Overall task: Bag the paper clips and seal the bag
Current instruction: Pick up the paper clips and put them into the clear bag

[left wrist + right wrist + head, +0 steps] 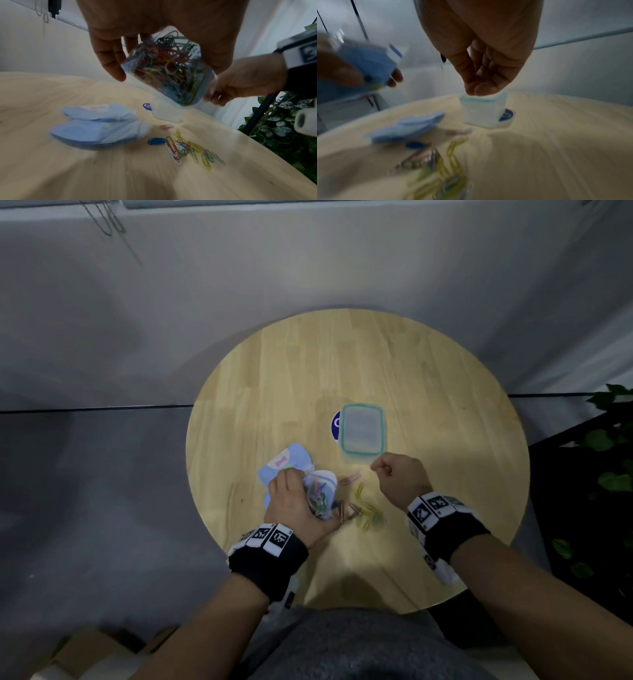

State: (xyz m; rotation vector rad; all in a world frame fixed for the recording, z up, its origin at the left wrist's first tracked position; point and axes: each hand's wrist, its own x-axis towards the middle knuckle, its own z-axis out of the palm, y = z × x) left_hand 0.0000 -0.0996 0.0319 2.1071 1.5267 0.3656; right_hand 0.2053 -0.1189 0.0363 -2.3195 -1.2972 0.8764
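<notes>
Seen from above: a round wooden desk [342,364] with two hands working over it.

At far left, a stack of pale blue spare bags [284,462] lying flat. Just beside and above it, the left hand [291,505], lifted off the desk, fingers [109,59] curled around a clear bag [169,70] stuffed with coloured paper clips. Bag tilted, long axis sloping down toward the right; which end holds the mouth cannot be told from the blur.

In the middle, on the desk below the bag, loose paper clips [187,148] in a small scatter: yellow, red, blue, green, mostly lengthwise toward the person.

Further right, an empty clear container [362,429] with a teal rim, partly covering a round blue sticker [335,422].

At right, the right hand [397,477], raised near the container, fingers [481,86] bunched together, apparently pinching nothing.

Risks, as a judgement: an unsealed, tilted bag could spill clips back out; a one-handed hold could let the full bag slip; loose clips could be left behind before sealing.
</notes>
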